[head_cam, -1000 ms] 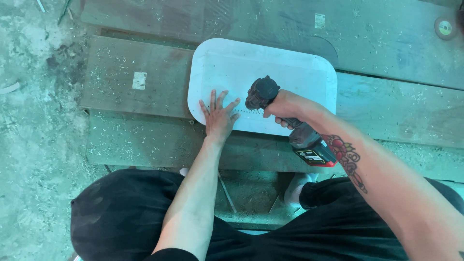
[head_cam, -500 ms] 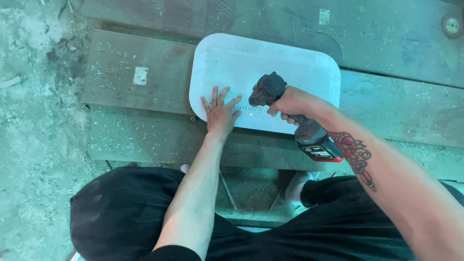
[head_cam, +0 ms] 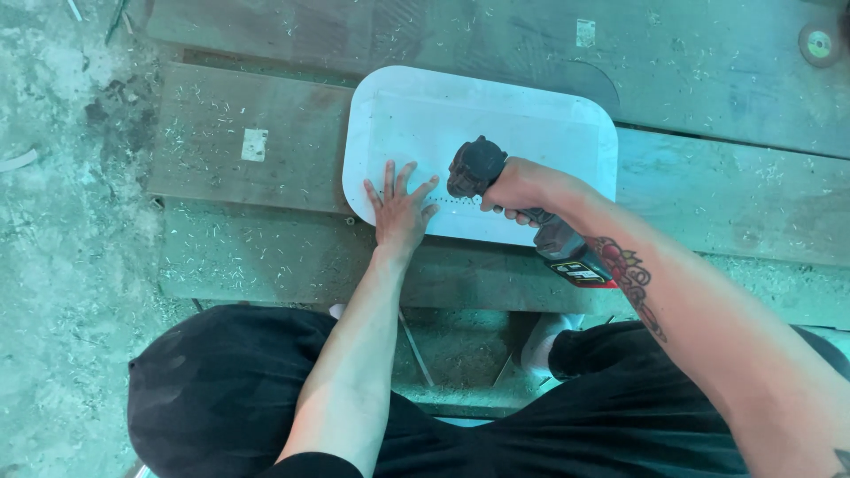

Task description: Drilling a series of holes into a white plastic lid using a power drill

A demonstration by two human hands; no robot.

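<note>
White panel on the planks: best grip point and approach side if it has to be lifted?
Judging by its pose, take the white panel by its far long edge, coming from across the planks. It lies flat with rounded corners; the left hand presses its near edge and the right hand holds the cordless drill there.
</note>
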